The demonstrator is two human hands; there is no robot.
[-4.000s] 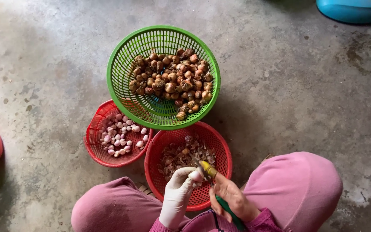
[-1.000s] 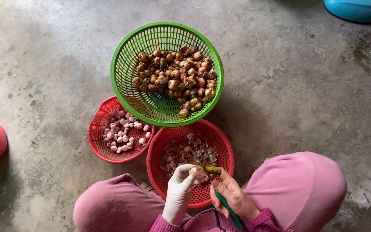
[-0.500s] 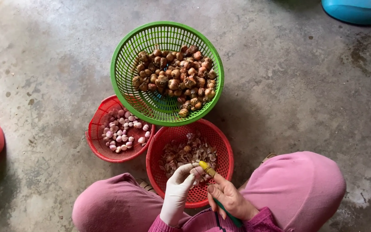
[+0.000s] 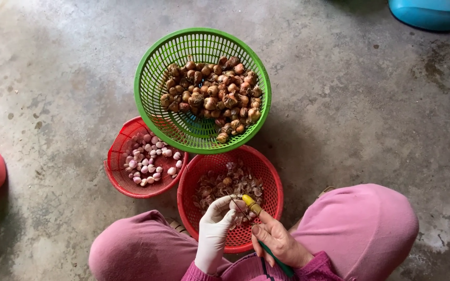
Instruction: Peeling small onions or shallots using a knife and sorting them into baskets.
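Low in the frame, over the near red basket (image 4: 266,171) of peelings: gloved left hand (image 4: 215,229), fingertips pinched narrow on a small shallot (image 4: 234,205), mostly hidden between them. Just right, bare right hand (image 4: 277,240), fingers curled around a yellow-tipped peeling knife (image 4: 251,204), tip touching the shallot. Above, green basket (image 4: 152,78) of unpeeled shallots (image 4: 212,96); at left, red basket (image 4: 115,156) of peeled shallots (image 4: 147,156).

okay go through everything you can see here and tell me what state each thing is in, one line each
green basket: upright, part full of unpeeled brown shallots.
small red basket: upright, holds peeled pale pink shallots.
near red basket: upright, holds papery peelings.
left hand: white glove on, pinching a small bulb over the near red basket.
right hand: bare, gripping a yellow-tipped knife.
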